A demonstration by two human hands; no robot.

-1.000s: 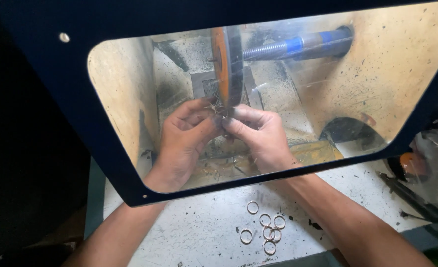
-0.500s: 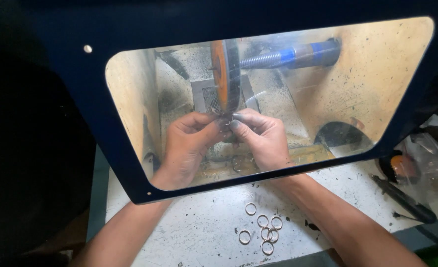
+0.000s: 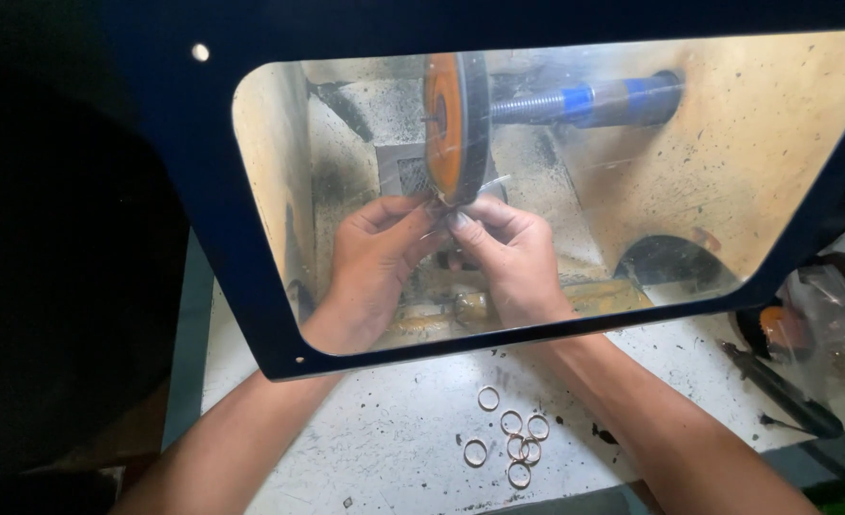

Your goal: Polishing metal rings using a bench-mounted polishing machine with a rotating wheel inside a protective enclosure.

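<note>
- While both hands work behind one clear shield [image 3: 775,143] in a dark frame, the left hand [image 3: 370,262] and right hand [image 3: 513,257] meet fingertip to fingertip at the lower rim of one orange-faced wheel [image 3: 453,124].
- Each hand's fingers are pinched together on something small against the wheel; what it is cannot be told.
- One blue-banded shaft [image 3: 585,98] runs rightward from the wheel.
- Six small metal rings [image 3: 513,443] lie on the speckled white bench [image 3: 384,448], between the forearms.
- One dark tool [image 3: 780,391] lies at the right.

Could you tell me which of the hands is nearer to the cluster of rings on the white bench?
Right. The right hand is up at the wheel, almost directly above the rings; the left hand sits farther left.
</note>
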